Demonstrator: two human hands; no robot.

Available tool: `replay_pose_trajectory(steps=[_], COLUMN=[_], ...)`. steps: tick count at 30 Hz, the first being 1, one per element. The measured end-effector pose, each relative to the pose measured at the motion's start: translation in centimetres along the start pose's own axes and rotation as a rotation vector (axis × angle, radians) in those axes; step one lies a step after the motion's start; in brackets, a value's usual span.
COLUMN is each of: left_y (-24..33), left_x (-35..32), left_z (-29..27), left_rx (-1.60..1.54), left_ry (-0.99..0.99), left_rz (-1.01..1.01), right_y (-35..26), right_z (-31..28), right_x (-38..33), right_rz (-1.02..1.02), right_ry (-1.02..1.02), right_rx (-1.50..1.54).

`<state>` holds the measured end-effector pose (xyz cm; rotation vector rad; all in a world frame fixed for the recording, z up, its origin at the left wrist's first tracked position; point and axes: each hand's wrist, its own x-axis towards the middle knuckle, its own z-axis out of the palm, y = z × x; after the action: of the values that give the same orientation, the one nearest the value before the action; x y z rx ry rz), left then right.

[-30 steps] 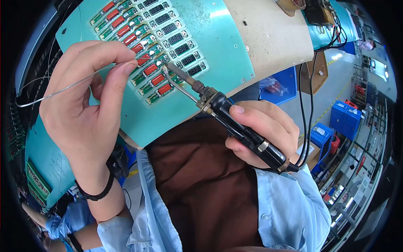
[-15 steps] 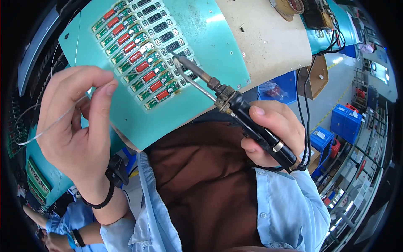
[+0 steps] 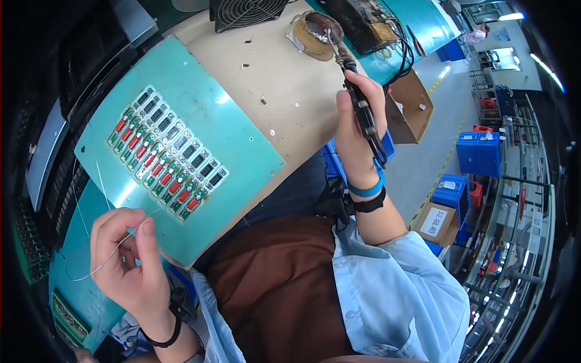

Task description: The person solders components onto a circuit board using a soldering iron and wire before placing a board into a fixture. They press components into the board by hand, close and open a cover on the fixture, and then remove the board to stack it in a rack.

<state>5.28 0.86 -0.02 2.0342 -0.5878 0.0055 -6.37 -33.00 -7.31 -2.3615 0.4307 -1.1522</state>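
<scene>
My left hand [image 3: 130, 263], by the near left edge of a teal sheet [image 3: 233, 154], pinches a thin silvery solder wire [image 3: 109, 260] between thumb and forefinger. Wrapped round the black handle of a soldering iron [image 3: 363, 115], my right hand [image 3: 361, 136] is held out at the far right. The iron's metal tip reaches into a round, tan, crusted dish [image 3: 299, 36]; whether it touches the inside cannot be made out. On the sheet lies a slanted row of small green circuit boards [image 3: 158, 169] with red components, alongside a row of dark display modules [image 3: 163, 124].
A black fan grille [image 3: 251, 13] stands at the back, and a dark, worn box [image 3: 357, 24] with cables sits beyond the dish. Small loose parts dot the tan board [image 3: 272, 85]. Beyond the table's right edge are a cardboard box [image 3: 411, 106] and blue crates [image 3: 478, 154].
My right hand has carried the soldering iron from over the boards to the dish at the far right. The view has shifted; my left hand still pinches the solder wire, now farther from the boards.
</scene>
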Motion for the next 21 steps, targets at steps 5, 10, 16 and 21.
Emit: replay_pose_trajectory(steps=[5,10,16,21], left_y=[-0.5,-0.9,1.2,2.3], left_x=[0.9,2.4,0.1,-1.6], left_z=[0.4,-2.4,-5.7,-1.8], left_rx=[0.254,0.566,0.563,0.026], left_ry=[0.069,0.288,0.371,0.141], left_rz=[0.26,0.337,0.169,0.078], right_y=[-3.7,-5.1,-5.9,-7.0], right_z=[0.7,1.2,1.1,1.6], right_x=[-0.4,0.3,-0.1,-0.1], right_rz=[-0.049,-0.231,-0.168,-0.142], right_ry=[-0.183,-0.373,-0.387,-0.498], right_rx=[0.397,0.467,0.585,0.775])
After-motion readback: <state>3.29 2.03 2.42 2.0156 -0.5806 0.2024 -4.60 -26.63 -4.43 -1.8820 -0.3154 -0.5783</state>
